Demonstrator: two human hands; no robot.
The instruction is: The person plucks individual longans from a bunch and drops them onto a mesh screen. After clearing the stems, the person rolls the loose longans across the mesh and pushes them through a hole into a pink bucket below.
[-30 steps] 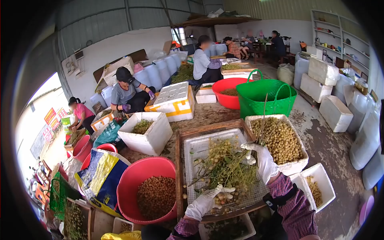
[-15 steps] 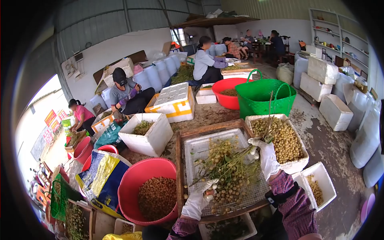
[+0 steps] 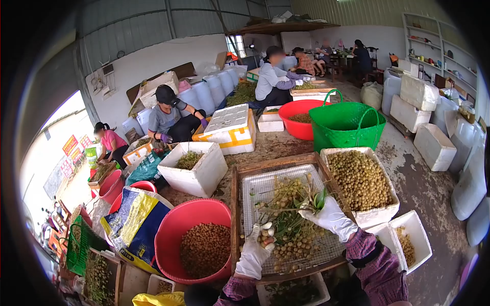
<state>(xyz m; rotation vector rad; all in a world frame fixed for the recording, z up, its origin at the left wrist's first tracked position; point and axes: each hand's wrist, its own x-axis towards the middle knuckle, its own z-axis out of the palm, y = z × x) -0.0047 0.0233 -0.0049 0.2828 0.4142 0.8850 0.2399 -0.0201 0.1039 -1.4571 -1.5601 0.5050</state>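
A wooden-framed wire sieve (image 3: pixel 240 214) lies in front of me, with a heap of longans (image 3: pixel 293 242) on leafy stems spread over its mesh. My right hand (image 3: pixel 332 219), in a white glove, is closed around a sprig of longan stems (image 3: pixel 317 198) above the heap, green leaves sticking out past the fingers. At the heap's near left side, my gloved left hand (image 3: pixel 253 255) has a few longans between thumb and fingers. A white foam box of loose longans (image 3: pixel 360 178) stands just beyond the sieve's right side.
To the left is a red tub (image 3: pixel 168 229) of brownish longans; a white foam box (image 3: pixel 196 173) sits behind it. A green basket (image 3: pixel 347 125) and a red basin (image 3: pixel 296 109) stand farther back. Several co-workers, including a person in a dark cap (image 3: pixel 171 115), sit around the room.
My right hand has moved left and lower over the heap, and the upright twig it held no longer stands up. My left hand stays by the near longans. The view has shifted slightly.
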